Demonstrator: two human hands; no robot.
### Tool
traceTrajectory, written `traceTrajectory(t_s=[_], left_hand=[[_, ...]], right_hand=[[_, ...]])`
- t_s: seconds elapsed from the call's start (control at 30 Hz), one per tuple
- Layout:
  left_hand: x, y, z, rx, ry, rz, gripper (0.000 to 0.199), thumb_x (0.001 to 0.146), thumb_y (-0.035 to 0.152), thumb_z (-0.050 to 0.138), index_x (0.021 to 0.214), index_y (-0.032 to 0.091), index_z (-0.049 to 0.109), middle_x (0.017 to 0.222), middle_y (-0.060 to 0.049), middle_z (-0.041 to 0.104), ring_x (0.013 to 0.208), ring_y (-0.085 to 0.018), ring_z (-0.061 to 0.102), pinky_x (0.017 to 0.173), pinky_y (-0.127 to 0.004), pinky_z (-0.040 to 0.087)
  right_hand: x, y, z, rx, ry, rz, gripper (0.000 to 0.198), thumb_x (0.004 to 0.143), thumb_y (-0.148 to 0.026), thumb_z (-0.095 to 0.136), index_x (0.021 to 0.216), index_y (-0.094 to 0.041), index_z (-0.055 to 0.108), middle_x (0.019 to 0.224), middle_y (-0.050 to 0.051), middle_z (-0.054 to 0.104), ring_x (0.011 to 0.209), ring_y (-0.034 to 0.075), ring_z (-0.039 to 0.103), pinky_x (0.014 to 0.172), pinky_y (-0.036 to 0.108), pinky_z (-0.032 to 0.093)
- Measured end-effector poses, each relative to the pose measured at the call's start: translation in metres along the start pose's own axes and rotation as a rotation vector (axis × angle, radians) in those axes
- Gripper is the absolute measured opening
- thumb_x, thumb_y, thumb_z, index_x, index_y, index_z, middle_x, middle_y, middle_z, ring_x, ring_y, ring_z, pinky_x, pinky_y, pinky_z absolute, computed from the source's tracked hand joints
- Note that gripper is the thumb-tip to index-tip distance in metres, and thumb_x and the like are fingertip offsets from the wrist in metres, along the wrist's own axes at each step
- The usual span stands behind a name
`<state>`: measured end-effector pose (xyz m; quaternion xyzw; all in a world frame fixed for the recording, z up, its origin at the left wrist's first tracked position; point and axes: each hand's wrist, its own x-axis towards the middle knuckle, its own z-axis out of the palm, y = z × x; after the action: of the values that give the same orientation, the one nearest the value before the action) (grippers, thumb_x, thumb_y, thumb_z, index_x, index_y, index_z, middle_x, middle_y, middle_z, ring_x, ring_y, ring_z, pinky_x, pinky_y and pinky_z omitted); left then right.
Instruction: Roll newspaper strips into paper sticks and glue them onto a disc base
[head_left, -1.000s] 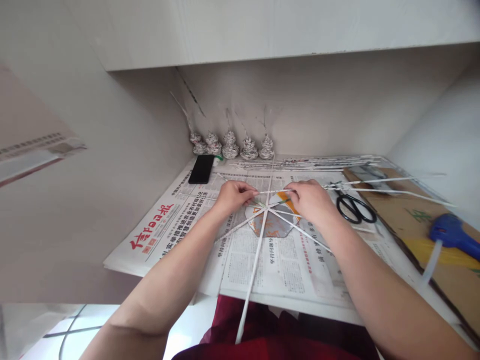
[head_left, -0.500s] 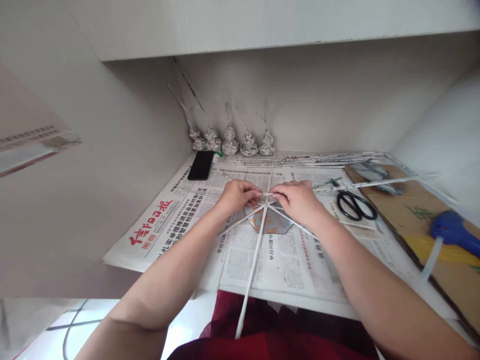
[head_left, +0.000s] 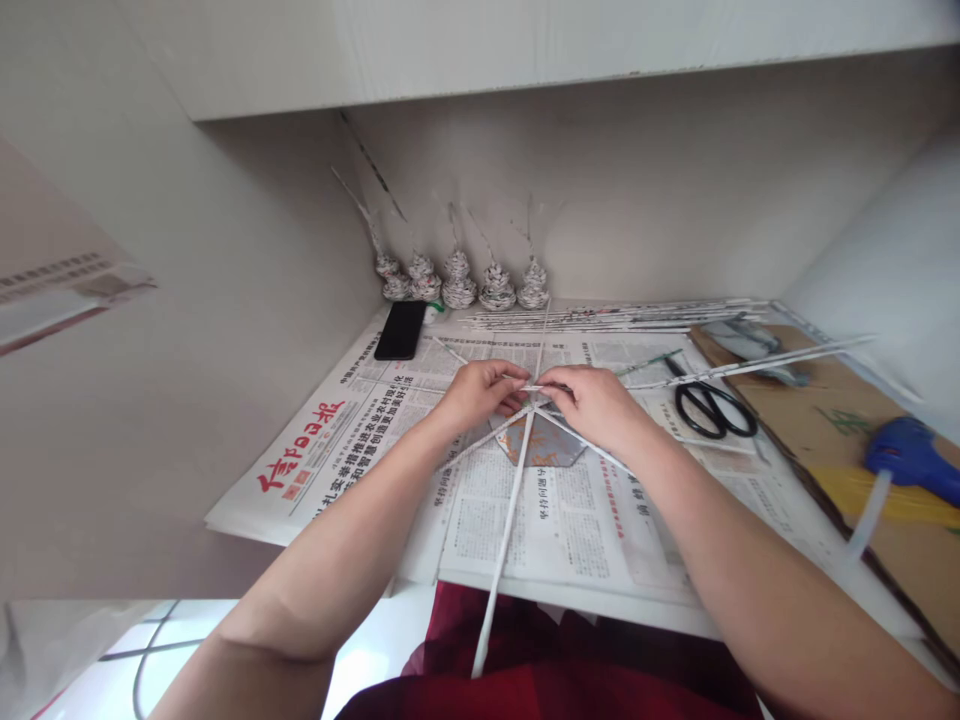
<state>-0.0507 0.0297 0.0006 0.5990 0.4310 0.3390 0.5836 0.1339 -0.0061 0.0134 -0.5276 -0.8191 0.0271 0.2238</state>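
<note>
My left hand (head_left: 484, 392) and my right hand (head_left: 589, 400) meet over the middle of a star of crossed rolled-paper sticks. Both pinch a short stretch of a rolled newspaper stick (head_left: 533, 388) between fingertips. One paper stick (head_left: 513, 490) of the star runs toward my lap; others spread out sideways under my hands. Beneath the crossing lies a flat grey angular plate (head_left: 551, 445) with orange-brown patches. A long stick (head_left: 772, 360) reaches out to the right past my right hand. My palms hide part of the crossing.
Printed newspaper (head_left: 480, 530) covers the table. Black scissors (head_left: 712, 408) and a blue glue gun (head_left: 911, 460) on cardboard (head_left: 817, 395) lie right. Behind are a phone (head_left: 400, 330), a bundle of paper sticks (head_left: 600, 318) and several woven gourd shapes (head_left: 497, 287). A shelf overhangs.
My right hand's fingers have shifted slightly at the pinched stick, and the long stick at the right has swung a little. The left hand has barely moved.
</note>
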Motion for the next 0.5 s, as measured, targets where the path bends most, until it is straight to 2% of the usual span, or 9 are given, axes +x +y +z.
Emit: traceTrajectory(t_s=[0.1, 0.2, 0.33, 0.5], left_hand=[[-0.0003, 0.0020, -0.0027, 0.018, 0.052, 0.023, 0.011, 0.086, 0.019, 0.056, 0.091, 0.011, 0.062, 0.072, -0.006, 0.069, 0.055, -0.011, 0.064, 0.057, -0.024, 0.054], [-0.0004, 0.0027, -0.0061, 0.119, 0.084, 0.083, 0.017, 0.082, 0.027, 0.061, 0.078, 0.011, 0.063, 0.072, -0.007, 0.069, 0.054, -0.010, 0.062, 0.052, -0.020, 0.049], [0.0005, 0.0003, -0.0098, 0.243, 0.082, 0.167, 0.018, 0.074, 0.029, 0.068, 0.076, 0.012, 0.068, 0.067, -0.005, 0.068, 0.054, -0.010, 0.060, 0.052, -0.019, 0.045], [0.0008, 0.0001, -0.0102, 0.335, 0.146, 0.278, 0.021, 0.071, 0.033, 0.070, 0.077, 0.013, 0.073, 0.062, -0.002, 0.067, 0.054, -0.011, 0.056, 0.052, -0.020, 0.041]], right_hand=[[-0.0001, 0.0004, -0.0024, 0.004, 0.018, 0.016, 0.021, 0.090, -0.025, 0.050, 0.098, -0.023, 0.070, 0.093, 0.002, 0.073, 0.086, 0.019, 0.065, 0.077, 0.026, 0.043], [-0.0002, 0.0006, -0.0049, -0.004, 0.026, 0.033, 0.020, 0.089, -0.025, 0.051, 0.096, -0.023, 0.070, 0.091, 0.002, 0.074, 0.084, 0.019, 0.065, 0.075, 0.027, 0.043], [-0.0006, 0.0008, -0.0055, 0.003, 0.022, 0.040, 0.020, 0.088, -0.024, 0.051, 0.095, -0.023, 0.071, 0.092, 0.003, 0.074, 0.084, 0.019, 0.065, 0.075, 0.027, 0.043], [-0.0012, -0.0004, -0.0045, 0.026, 0.037, 0.052, 0.020, 0.088, -0.024, 0.051, 0.094, -0.023, 0.071, 0.090, 0.003, 0.073, 0.080, 0.018, 0.065, 0.071, 0.026, 0.042]])
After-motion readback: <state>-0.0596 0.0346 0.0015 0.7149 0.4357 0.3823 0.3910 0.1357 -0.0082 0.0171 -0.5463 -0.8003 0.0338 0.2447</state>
